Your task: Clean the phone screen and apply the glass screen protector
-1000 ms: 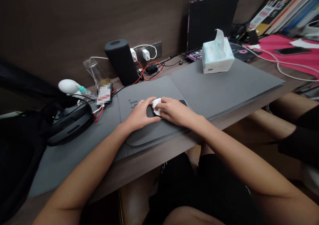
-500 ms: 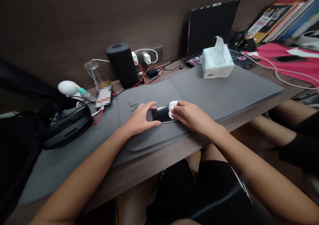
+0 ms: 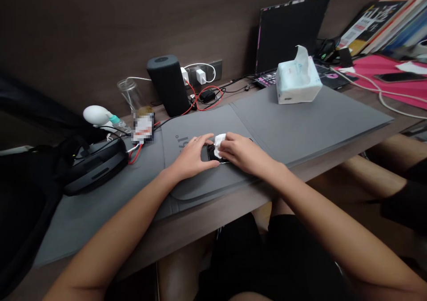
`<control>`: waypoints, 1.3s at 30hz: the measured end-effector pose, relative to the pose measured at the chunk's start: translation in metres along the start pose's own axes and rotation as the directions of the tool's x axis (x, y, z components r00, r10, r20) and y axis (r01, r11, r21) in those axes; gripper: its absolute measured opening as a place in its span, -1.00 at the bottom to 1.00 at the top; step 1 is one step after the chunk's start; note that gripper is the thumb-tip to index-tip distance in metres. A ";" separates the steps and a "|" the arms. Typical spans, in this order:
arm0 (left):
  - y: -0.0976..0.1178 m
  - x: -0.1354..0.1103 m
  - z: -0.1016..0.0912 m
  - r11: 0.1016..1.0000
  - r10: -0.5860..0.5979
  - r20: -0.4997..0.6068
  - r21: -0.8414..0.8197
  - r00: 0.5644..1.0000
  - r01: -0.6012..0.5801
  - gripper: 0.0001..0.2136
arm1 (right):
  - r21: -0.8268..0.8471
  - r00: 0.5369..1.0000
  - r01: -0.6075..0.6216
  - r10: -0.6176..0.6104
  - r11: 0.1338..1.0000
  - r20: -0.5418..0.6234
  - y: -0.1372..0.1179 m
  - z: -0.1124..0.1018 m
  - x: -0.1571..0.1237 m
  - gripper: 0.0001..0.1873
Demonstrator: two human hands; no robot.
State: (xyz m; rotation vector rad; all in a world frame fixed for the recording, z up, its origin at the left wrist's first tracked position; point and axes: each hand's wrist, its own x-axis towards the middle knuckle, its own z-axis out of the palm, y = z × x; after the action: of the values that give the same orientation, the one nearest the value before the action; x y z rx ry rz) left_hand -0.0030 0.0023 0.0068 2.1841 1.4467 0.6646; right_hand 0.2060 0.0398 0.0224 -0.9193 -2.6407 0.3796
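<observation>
A smartphone [image 3: 211, 152] with a dark screen lies flat on the grey desk mat [image 3: 207, 185]. My left hand [image 3: 190, 161] holds it at the left end, thumb along the near edge and fingers at the far edge. A crumpled white tissue [image 3: 219, 143] is pinched in the fingers of my right hand [image 3: 245, 153] and rests against the screen. The right part of the phone is mostly hidden beneath that hand.
Behind the hands stand a black cylindrical speaker [image 3: 168, 85], a glass jar [image 3: 128, 92] and tangled cables. A tissue pack [image 3: 296, 85] sits before an open laptop [image 3: 292, 34]. At left lies a black headset [image 3: 98, 170]. Another person's leg [image 3: 373, 172] shows at right.
My right hand has slid the tissue leftward over the phone's screen, closer to my left hand. My left hand keeps its place at the phone's left end. The view has shifted slightly.
</observation>
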 end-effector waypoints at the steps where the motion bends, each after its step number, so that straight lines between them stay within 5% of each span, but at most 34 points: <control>1: 0.000 0.000 0.000 1.000 -0.003 0.000 0.000 1.000 0.003 -0.32 | -0.008 1.000 -0.017 0.017 1.000 -0.004 0.006 -0.004 -0.007 -0.76; 12: -0.001 0.001 -0.001 1.000 0.015 0.008 0.011 1.000 -0.015 -0.38 | 0.067 0.994 -0.072 0.078 0.995 -0.081 0.054 -0.019 -0.069 -0.65; 39: -0.007 0.002 -0.005 1.000 0.010 0.037 -0.026 0.999 -0.009 -0.46 | 0.205 0.998 -0.046 0.052 0.978 -0.026 0.069 -0.022 -0.072 -0.69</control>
State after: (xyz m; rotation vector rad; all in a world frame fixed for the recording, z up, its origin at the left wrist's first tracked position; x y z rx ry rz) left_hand -0.0106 0.0068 0.0065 2.1737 1.4024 0.6393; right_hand 0.3056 0.0496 0.0036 -0.9166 -2.4975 0.6304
